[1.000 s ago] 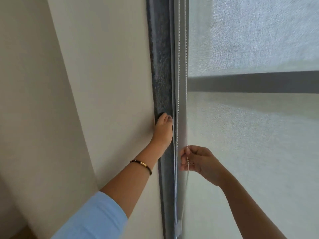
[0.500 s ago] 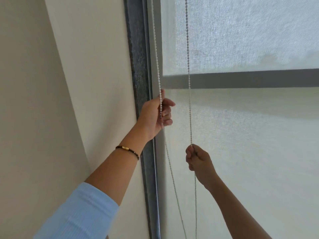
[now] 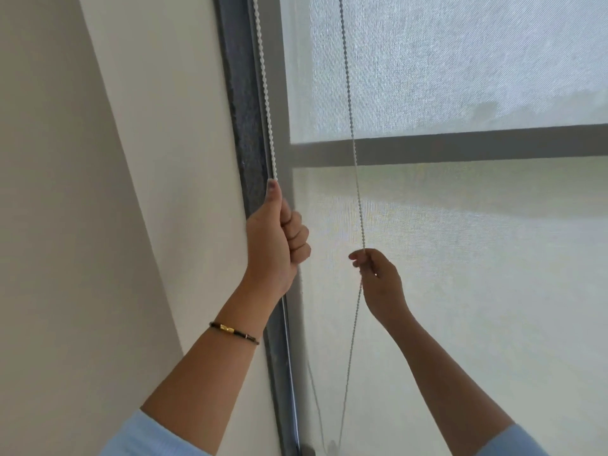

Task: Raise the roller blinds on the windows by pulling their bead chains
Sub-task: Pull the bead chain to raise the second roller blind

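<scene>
Chain: white bead chain, two strands hanging in front of the blind. The left strand runs down beside the frame into the left hand. The right strand crosses the fabric, passes through the right hand and hangs on slack toward the bottom edge.

Left hand: fist closed round the left strand, thumb pressed upward along it, fingers curled tight. Thin dark bracelet with a gold bead on the wrist; pale blue sleeve below.

Right hand: lower and further right, thumb and fingertips pinched together on the right strand.

Blind: pale woven fabric, lowered over the whole visible window; a horizontal bar of the window shows through it as a grey band.

Frame: dark speckled upright just left of the blind, with a lighter metal strip along it.

Wall: plain cream, meeting a second plane at a slanted corner.

Change from half a second ago: the strands stand wider apart, and the left hand sits lower against the bar, its fist tighter.

Not seen: the blind's top roller and bottom rail, both out of view. Where the chain ends low down is blurred, possibly a small fitting.
</scene>
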Available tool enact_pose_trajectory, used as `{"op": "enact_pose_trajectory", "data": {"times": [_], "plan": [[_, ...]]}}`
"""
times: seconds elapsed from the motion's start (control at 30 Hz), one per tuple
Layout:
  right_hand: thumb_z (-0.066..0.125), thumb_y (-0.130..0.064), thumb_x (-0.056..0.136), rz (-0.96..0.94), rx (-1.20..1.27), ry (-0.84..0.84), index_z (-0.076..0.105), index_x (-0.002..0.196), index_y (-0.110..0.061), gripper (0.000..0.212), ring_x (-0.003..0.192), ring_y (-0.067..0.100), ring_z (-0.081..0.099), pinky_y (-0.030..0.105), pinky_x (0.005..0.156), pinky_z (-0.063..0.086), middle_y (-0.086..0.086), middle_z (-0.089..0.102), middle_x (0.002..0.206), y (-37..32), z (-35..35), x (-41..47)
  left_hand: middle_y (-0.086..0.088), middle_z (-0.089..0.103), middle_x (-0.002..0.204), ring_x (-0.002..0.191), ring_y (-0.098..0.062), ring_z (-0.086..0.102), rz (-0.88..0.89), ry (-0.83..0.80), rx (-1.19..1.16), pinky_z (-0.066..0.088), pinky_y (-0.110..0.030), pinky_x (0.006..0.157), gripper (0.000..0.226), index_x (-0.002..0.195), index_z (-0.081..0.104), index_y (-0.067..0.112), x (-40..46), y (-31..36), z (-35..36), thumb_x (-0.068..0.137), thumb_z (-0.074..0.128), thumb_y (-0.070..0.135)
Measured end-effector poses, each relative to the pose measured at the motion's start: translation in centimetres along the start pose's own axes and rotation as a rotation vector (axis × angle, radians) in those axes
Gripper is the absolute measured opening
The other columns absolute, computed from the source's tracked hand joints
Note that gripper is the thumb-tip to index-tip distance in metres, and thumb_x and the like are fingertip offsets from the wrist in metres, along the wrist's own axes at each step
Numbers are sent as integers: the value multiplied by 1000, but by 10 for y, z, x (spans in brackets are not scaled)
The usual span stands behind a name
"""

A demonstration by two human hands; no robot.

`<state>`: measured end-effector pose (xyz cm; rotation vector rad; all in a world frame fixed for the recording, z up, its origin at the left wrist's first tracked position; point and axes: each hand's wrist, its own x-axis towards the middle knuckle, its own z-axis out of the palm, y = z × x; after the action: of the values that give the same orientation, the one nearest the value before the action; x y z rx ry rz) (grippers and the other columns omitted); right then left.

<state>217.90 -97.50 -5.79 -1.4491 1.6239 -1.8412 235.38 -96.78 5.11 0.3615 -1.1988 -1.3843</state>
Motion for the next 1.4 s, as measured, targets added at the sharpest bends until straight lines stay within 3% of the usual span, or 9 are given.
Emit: {"op": "enact_pose_trajectory", "data": {"times": [0.13,0.23,0.33,0.43,0.57,0.93,1.17,1.3,1.4], "plan": [[56,-20,99,-33,-103,64,72,100,-28,18,75,2,53,3,66,38,-4,58,98,-13,-3,16,-2,10,60,49,-16,7,15,71,14,6,-28,45,55,67,15,20,-6,1,6,100,45,52],[58,-23,98,-17,-119,18,71,101,-28,15,70,2,53,12,66,38,-8,57,84,-28,-7,24,-6,10,61,48,-17,7,79,140,63,7,-29,45,54,68,15,18,-14,1,5,101,45,49],[57,-20,98,-17,-76,-56,70,94,-28,16,67,-3,58,9,60,42,-15,63,78,-36,-13,27,-4,12,55,40,-13,12,127,166,125,11,-22,41,56,64,17,19,-25,-3,2,100,46,50],[56,-15,98,40,8,-141,70,94,-23,16,67,9,61,22,63,46,-5,68,75,-40,-19,30,2,18,49,37,-11,16,149,172,177,16,-17,40,56,56,24,23,-39,-11,-2,88,51,60],[55,-16,99,83,149,-256,72,97,-15,17,66,13,63,25,62,48,-1,70,73,-52,-22,26,5,23,45,35,-11,17,140,189,245,19,-17,38,57,49,29,25,-50,-23,-9,87,50,62],[41,-24,107,45,529,-536,65,120,-5,34,100,31,71,44,94,54,10,75,101,-150,-25,8,-1,22,49,37,-11,16,-162,125,317,10,-24,42,52,56,28,22,-107,-95,-23,86,50,58],[47,-28,105,47,749,-519,65,117,-12,26,67,19,64,32,65,57,4,71,81,-201,6,-1,0,20,51,40,-11,14,-413,89,327,9,-21,44,55,60,23,21,-141,-130,-63,85,52,61],[45,-28,106,-3,730,-397,67,105,-16,26,52,9,45,20,48,39,-2,56,69,-211,21,-8,0,19,52,42,-11,13,-557,24,328,11,-17,45,61,58,23,21,-155,-151,-79,78,56,69],[37,-20,108,-82,642,-293,58,83,-18,33,40,5,26,16,39,21,-4,37,56,-208,29,-15,-3,22,51,41,-11,16,-602,-18,343,10,-19,46,73,62,24,20,-163,-165,-88,70,64,80]]}}
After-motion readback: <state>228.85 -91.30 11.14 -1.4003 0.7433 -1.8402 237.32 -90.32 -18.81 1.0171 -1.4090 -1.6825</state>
